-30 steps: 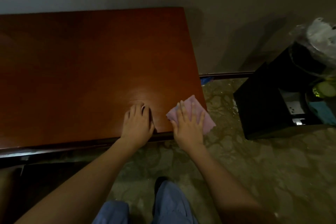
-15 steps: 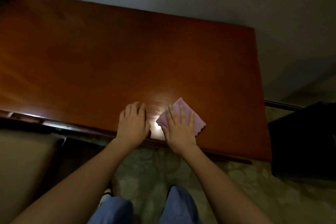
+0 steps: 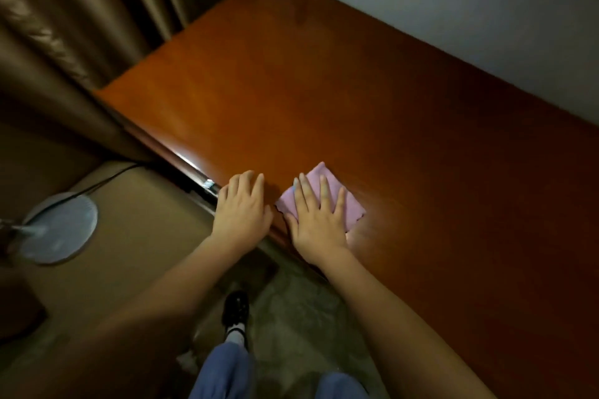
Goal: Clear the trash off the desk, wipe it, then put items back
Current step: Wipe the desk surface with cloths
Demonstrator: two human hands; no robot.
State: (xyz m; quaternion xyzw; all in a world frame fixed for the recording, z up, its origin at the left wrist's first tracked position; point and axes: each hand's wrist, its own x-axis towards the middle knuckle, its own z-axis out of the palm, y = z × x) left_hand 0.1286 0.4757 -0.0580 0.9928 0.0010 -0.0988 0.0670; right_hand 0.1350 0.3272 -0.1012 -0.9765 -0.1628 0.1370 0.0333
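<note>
A reddish-brown wooden desk (image 3: 372, 84) fills the upper right of the head view, its top bare. A folded pink cloth (image 3: 351, 204) lies near the desk's front edge. My right hand (image 3: 319, 220) presses flat on the cloth with straight, spread fingers and covers most of it. My left hand (image 3: 243, 207) rests on the desk's front edge just left of the cloth, fingers straight and together, touching the wood and holding nothing.
Brown curtains (image 3: 81, 16) hang at the upper left beside the desk's left end. A round white lamp base (image 3: 61, 230) with a black cable stands on a tan surface at the left. A grey wall (image 3: 470, 3) runs behind the desk. My feet stand on mottled floor below.
Both hands and the cloth have slid left along the desk's front edge, away from its right end. The view has swung left; the black bin is out of sight and the curtains now show.
</note>
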